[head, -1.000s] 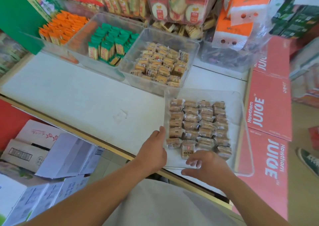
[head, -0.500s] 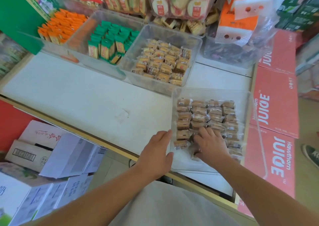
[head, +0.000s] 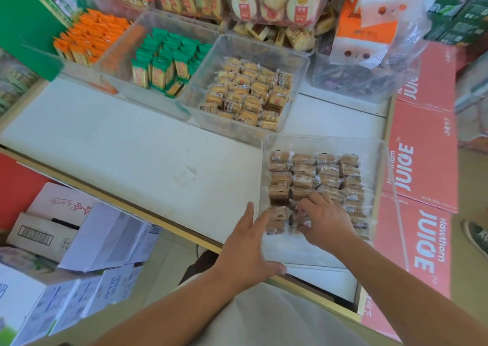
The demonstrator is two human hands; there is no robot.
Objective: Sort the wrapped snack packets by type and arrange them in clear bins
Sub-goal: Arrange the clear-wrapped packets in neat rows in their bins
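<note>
Two hands are at the nearest clear bin (head: 317, 137). The left hand (head: 248, 242) is spread flat with straight fingers against the outside of the bin's left wall, holding nothing. Just right of it, inside the bin, the right hand (head: 326, 218) lies on the brown wrapped packets (head: 314, 174), fingers bent down among the nearest rows; whether they pinch one cannot be told. Beyond both hands, a second bin (head: 301, 62) holds yellowish packets (head: 248, 94) on the white surface (head: 118, 147).
</note>
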